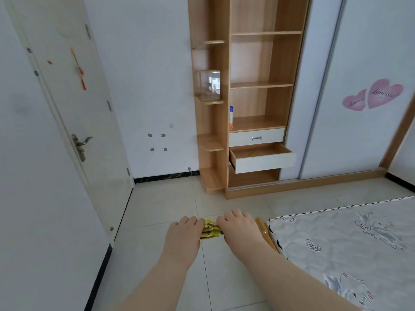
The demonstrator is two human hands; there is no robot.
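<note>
Tall light-wood open shelf unit [253,97] at twelve o'clock, its white-fronted lower drawer [262,162] pulled out; down at six, my left hand [183,234] and right hand [239,228] each grip one end of a bundle of small yellow foil packets [211,230] held between them

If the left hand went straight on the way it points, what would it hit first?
Probably the wardrobe's corner shelves. The left hand, gripping the packets, points across open floor towards their lowest tier. Depth is hard to judge.
</note>
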